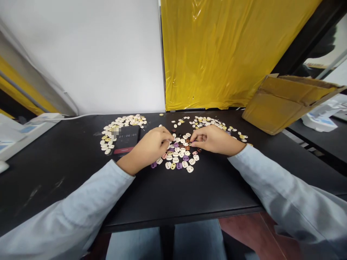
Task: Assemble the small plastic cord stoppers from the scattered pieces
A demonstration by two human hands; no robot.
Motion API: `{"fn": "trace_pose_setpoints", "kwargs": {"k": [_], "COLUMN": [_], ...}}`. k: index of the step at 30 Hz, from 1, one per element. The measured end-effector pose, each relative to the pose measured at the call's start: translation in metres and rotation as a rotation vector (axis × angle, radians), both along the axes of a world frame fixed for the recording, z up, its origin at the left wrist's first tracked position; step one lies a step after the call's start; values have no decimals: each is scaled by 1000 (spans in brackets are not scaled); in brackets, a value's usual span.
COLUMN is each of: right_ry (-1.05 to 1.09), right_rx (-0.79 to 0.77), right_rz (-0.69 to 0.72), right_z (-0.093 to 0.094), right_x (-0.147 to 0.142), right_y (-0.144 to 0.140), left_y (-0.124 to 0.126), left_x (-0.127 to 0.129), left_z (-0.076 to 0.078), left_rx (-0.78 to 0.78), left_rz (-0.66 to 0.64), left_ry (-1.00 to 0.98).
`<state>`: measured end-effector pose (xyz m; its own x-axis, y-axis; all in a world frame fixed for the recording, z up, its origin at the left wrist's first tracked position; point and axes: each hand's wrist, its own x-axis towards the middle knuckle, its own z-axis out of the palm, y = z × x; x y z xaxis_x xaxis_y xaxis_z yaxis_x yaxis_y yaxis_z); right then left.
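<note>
A loose pile of small oval plastic pieces with two holes, like cord stoppers point(175, 160), lies mid-table in white, purple, yellow, pink and brown. My left hand point(155, 144) reaches over the pile's left side, thumb and forefinger pinched at its upper edge. Whatever is between those fingertips is too small to make out. On the right side of the pile, my right hand point(213, 139) has its fingers curled and its thumb close to the forefinger. Small pieces show around these fingertips, but which one they grip is unclear.
Mostly white pieces curve around a phone point(130, 137) showing a timer, at the left. Another scatter of pieces point(210, 121) lies behind my right hand. A cardboard box point(282, 104) stands at the back right. A white power strip point(35, 131) lies along the left edge.
</note>
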<state>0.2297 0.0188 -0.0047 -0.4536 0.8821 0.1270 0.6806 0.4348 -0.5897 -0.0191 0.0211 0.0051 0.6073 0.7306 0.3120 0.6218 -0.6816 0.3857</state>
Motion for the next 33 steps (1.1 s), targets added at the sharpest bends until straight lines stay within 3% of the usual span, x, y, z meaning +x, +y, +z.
{"fn": "trace_pose_setpoints", "kwargs": {"k": [10,25,33], "right_ry": [-40,5,-2], "right_rx": [8,2,-12], "right_rz": [40,58,29], "right_z": [-1,-3,-3], "right_x": [-1,1,5], "right_y": [-1,1,4], "left_y": [-10,-12,-15], "left_x": [-15,-11,-7], "left_z": [18,6,8], "left_rx": [-89,-23,-70], "left_rz": [-140,-195,-100], "left_ry": [-15,128,-116]}}
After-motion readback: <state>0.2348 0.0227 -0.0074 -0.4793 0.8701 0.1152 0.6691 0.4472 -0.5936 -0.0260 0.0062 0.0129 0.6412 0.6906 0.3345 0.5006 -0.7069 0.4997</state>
